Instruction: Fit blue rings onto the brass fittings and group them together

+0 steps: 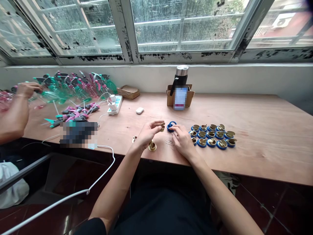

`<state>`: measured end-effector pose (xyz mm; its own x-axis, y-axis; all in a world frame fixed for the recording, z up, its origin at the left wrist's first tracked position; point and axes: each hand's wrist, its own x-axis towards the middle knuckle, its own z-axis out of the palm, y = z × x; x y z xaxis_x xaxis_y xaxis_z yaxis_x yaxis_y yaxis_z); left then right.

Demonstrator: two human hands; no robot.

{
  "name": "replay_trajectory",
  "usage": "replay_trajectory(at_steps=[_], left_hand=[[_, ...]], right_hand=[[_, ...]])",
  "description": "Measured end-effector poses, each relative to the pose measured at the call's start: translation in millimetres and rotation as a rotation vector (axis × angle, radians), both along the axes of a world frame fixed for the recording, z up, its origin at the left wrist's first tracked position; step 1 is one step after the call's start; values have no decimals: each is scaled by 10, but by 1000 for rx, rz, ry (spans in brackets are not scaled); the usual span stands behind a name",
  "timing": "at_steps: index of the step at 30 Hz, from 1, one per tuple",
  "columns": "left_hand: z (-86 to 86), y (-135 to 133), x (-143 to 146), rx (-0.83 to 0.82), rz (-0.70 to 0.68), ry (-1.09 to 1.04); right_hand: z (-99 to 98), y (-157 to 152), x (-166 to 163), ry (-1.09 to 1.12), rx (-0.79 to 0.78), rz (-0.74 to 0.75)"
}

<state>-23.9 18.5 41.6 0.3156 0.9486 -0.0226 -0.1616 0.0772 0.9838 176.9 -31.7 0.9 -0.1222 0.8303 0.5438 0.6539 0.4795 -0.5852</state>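
Note:
My left hand [148,134] pinches a small brass piece [162,126] between thumb and fingertips, above the plywood table [244,130]. My right hand [182,142] rests on the table, its fingertips against a blue ring [171,126]. Thin wire loops [170,143] lie just below the ring, between my hands. A brass cup [152,146] stands by my left hand, and another brass piece [134,139] lies to its left. To the right of my right hand, blue-rimmed brass pieces [212,136] sit in tight rows.
A person's arm [21,104] reaches over a heap of green and pink plastic parts [73,88] at the far left. A power strip [114,104], white earbud case [139,110], cardboard box [180,96] with a steel-topped flask, and a blurred object stand nearby. A white cable hangs off the front edge.

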Motion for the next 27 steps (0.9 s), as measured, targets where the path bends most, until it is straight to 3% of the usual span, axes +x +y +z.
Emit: replay_trajectory(at_steps=[5,11,17,27], left_hand=[[7,-41,57,-4,-35,71],[68,-101,132,29,-85,114],[107,-150,169,12,-52,75],[104,-158,166,94,-112,80]], right_hand=[[55,-28,2,259,65,-6],[53,-22,-37,401,86,121],[54,-20,-44,395,111,130],[47,13,-25,332,52,155]])
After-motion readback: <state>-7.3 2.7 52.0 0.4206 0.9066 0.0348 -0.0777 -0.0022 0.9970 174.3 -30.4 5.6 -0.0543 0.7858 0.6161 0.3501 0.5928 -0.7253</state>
